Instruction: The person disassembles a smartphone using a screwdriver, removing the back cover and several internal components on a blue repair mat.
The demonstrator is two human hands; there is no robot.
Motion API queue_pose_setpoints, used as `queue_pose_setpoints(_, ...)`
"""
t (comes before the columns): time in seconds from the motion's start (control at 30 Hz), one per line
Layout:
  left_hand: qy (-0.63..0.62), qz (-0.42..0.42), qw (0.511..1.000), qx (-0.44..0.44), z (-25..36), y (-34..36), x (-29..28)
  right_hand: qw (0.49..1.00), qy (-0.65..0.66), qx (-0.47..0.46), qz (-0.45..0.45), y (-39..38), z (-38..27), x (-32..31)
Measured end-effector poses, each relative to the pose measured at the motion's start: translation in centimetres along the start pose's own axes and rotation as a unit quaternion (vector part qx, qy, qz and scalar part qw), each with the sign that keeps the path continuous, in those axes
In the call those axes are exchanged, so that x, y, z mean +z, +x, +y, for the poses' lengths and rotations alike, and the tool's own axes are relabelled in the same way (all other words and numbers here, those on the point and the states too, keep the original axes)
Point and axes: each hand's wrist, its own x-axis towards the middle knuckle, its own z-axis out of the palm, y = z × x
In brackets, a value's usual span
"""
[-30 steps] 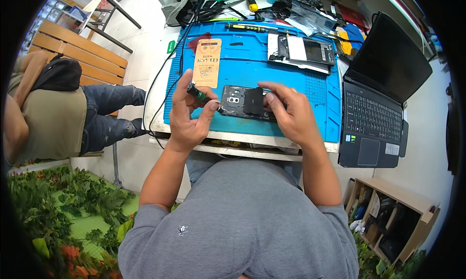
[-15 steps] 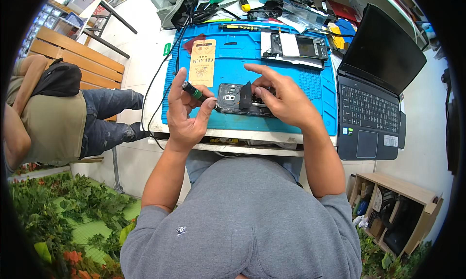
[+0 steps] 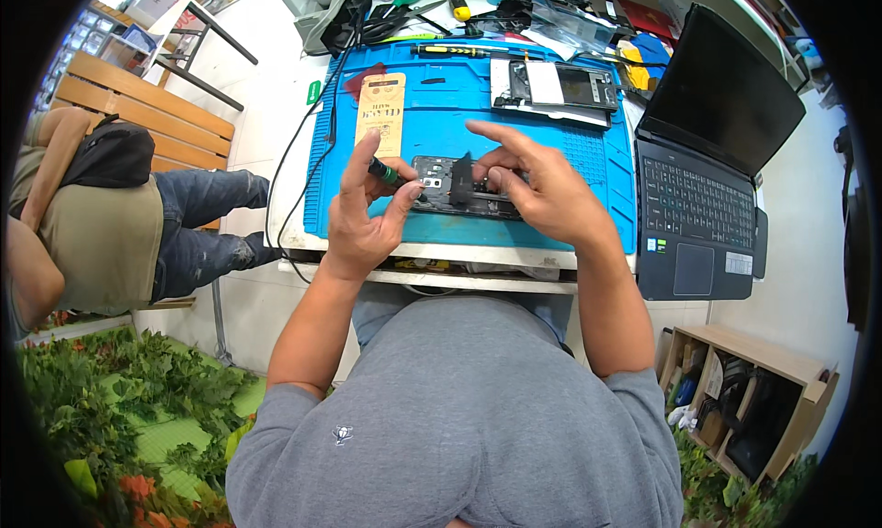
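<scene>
An opened smartphone (image 3: 434, 197) with its inner parts bare lies on the blue mat (image 3: 367, 217), near the mat's front edge. My left hand (image 3: 366, 217) grips a green and black screwdriver (image 3: 384, 171), its thumb and fingers closed around it, right at the phone's left end. Over the phone's middle, a thin black flap (image 3: 461, 181) stands raised. My right hand (image 3: 549, 193) rests over the phone's right part, thumb and fingers drawn together beside the flap, forefinger stretched outward. What its fingertips hold is hidden.
A tan printed card (image 3: 380, 114) lies behind my left hand. Further back are another opened phone (image 3: 583, 87) and a yellow-black screwdriver (image 3: 450, 50). An open laptop (image 3: 698, 215) stands at right; a black cable (image 3: 317, 160) runs down the left. A seated person (image 3: 101, 215) is at far left.
My left hand has moved right with the screwdriver, bringing it closer over the phone's left end. My right hand stays at the phone, almost unmoved.
</scene>
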Motion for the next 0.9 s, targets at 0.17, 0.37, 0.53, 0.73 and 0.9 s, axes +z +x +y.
queue_pose_setpoints(0.17, -0.038, 0.002, 0.998, -0.041, 0.8, 0.8, -0.8, 0.998, -0.036, -0.030, -0.037, 0.5, -0.1, 0.0)
queue_pose_setpoints(0.37, -0.107, -0.038, 0.992, -0.049, 3.5, 1.9, -0.9, 0.998, -0.045, -0.030, -0.033, 0.8, 0.1, -0.1)
queue_pose_setpoints(0.53, -0.045, -0.078, 0.994, 0.057, 2.1, 1.3, 1.7, 0.998, -0.052, 0.002, -0.029, 0.8, 0.1, -0.3)
queue_pose_setpoints(0.73, -0.035, -0.045, 0.997, 0.057, 1.2, 1.3, 2.3, 0.998, -0.055, 0.001, 0.005, -0.4, 0.6, -0.7)
queue_pose_setpoints(0.9, -0.036, -0.045, 0.997, 0.056, 1.0, 1.3, 2.7, 0.993, -0.105, -0.026, 0.039, -0.8, 1.2, -0.7)
